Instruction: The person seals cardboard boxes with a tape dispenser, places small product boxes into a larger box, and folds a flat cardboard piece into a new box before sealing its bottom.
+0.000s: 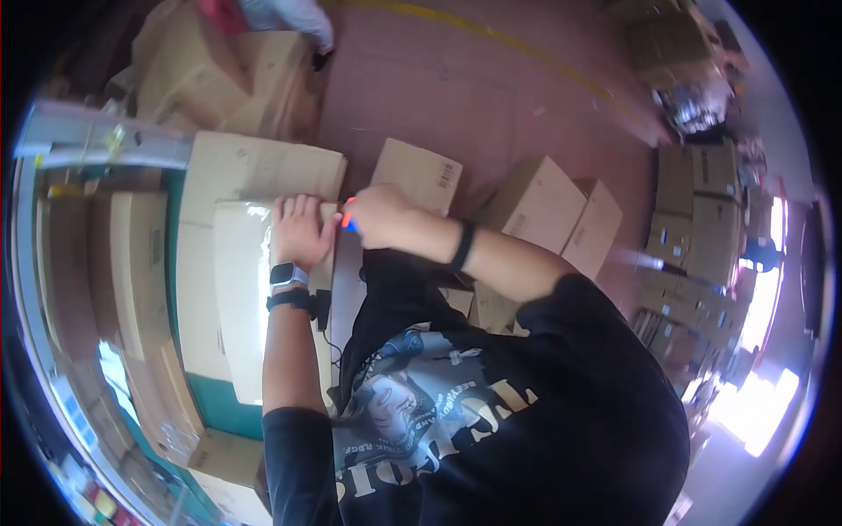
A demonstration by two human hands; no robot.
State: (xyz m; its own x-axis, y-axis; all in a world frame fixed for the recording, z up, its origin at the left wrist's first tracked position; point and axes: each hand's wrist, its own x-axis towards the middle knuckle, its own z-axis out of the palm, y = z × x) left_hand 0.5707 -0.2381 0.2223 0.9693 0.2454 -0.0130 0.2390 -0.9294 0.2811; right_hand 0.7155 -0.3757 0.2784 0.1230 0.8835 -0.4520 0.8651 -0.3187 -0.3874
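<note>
A closed cardboard box (237, 289) with shiny clear tape lies in front of me, on top of a larger cardboard box (200, 263). My left hand (301, 231), with a watch on its wrist, presses flat on the upper box near its right edge, fingers stretched out. Just right of it, my right hand (383, 215) is closed around a small orange-and-blue tool (349, 216). That tool meets the box's right edge close to my left thumb. Most of it is hidden in my fist, so its exact kind cannot be made out.
More cardboard boxes stand at left (140, 272) and on the floor to the right (535, 202). A tall carton (219, 79) is at the far left, with a person (294, 17) behind it. Stacked boxes (693, 219) line the right side. Green surface (224, 396) shows under the boxes.
</note>
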